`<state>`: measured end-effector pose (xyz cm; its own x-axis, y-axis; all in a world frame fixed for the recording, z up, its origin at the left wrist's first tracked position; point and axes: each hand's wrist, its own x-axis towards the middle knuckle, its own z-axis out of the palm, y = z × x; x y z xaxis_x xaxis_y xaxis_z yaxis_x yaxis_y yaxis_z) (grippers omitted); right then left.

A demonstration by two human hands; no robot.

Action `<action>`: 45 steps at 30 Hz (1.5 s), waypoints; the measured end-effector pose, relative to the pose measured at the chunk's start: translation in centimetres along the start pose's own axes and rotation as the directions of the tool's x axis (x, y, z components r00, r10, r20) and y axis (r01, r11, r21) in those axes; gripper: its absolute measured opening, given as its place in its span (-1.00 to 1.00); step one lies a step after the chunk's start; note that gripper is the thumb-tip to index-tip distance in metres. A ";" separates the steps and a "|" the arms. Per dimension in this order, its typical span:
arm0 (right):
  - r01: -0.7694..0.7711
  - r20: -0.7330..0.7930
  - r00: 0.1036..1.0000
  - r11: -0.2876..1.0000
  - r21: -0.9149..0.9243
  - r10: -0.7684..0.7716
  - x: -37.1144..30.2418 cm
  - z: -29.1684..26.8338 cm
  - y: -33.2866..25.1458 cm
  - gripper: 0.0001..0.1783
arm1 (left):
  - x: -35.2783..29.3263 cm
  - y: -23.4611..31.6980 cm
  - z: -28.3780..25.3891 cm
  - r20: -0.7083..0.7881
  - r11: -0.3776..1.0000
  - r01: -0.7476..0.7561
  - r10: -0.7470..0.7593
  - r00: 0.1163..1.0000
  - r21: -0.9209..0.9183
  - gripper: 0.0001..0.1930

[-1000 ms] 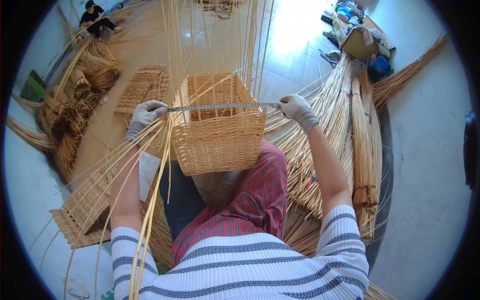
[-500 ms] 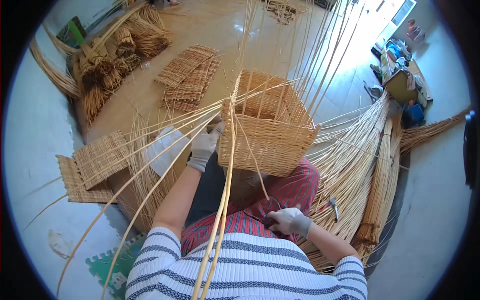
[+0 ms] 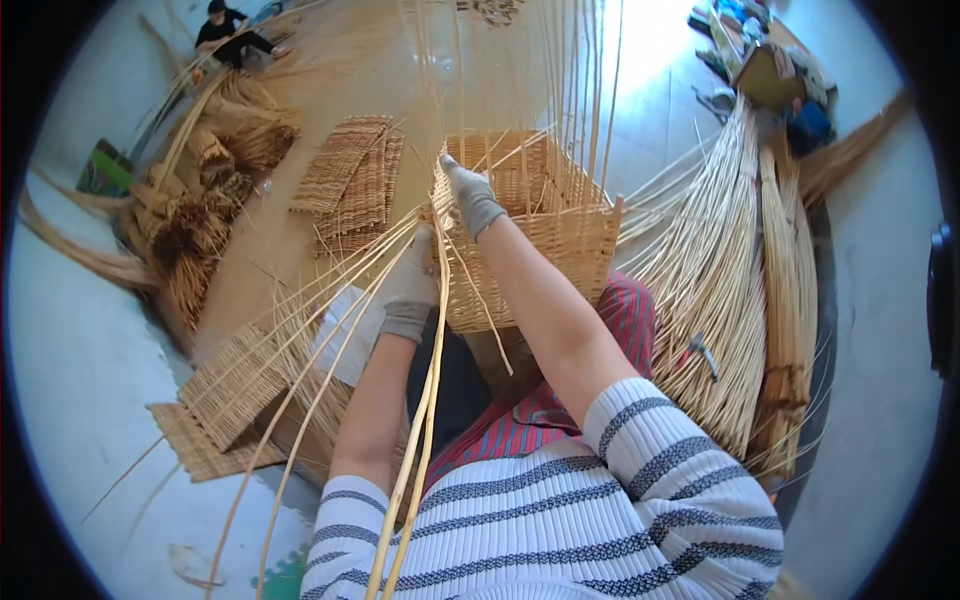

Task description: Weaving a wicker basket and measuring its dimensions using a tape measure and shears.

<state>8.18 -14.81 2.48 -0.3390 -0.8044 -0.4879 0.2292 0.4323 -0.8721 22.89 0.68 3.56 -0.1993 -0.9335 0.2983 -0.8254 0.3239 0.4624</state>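
Wicker basket: lap on its near side. Left hand at its near-left corner, right hand over its left rim; closure of either indeterminable. Apparent step: handling that rim; next move likely calls for steadying it.

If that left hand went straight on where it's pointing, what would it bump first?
Probably the near left corner of the woven basket. The left hand points up toward it and looks very close; I can't tell whether they already touch.
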 end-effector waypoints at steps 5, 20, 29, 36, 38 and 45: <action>-0.074 -0.220 0.975 0.971 -0.228 0.023 -7.5 4.3 -0.8 0.31 | -2.0 -6.5 0.2 -0.031 0.993 0.056 -0.053 0.998 0.103 -0.37; 0.548 0.284 0.754 0.806 0.226 -0.592 -10.2 -0.6 -0.7 -0.48 | -1.3 -6.3 3.3 -0.053 1.000 0.003 -0.002 0.999 0.008 -0.50; 0.452 0.255 0.586 0.572 0.685 -0.769 -8.8 -9.4 4.4 -0.67 | -0.1 -15.2 7.1 0.039 0.903 0.066 -0.055 0.998 -0.424 -0.32; 0.370 0.000 0.913 0.831 0.415 -0.407 -7.3 -19.7 7.9 -0.79 | -2.3 -0.9 3.6 -0.253 0.959 -0.269 0.284 0.925 0.091 -0.44; 0.294 -0.042 0.950 0.844 0.448 -0.308 -8.7 -18.5 7.1 -0.81 | -0.3 3.7 2.0 -0.197 0.987 -0.026 -0.005 0.980 -0.156 -0.49; 0.869 0.249 0.020 -0.106 -0.482 -0.968 -9.7 -7.1 -4.8 -0.40 | 3.4 3.8 3.6 0.263 0.625 0.470 -0.399 0.878 -0.623 -0.84</action>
<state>3.85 -6.19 11.10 -0.0015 -0.5358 0.8443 -0.7594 -0.5488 -0.3496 17.17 -1.80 3.32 0.0156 -0.9898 -0.1419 -0.2803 -0.1406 0.9496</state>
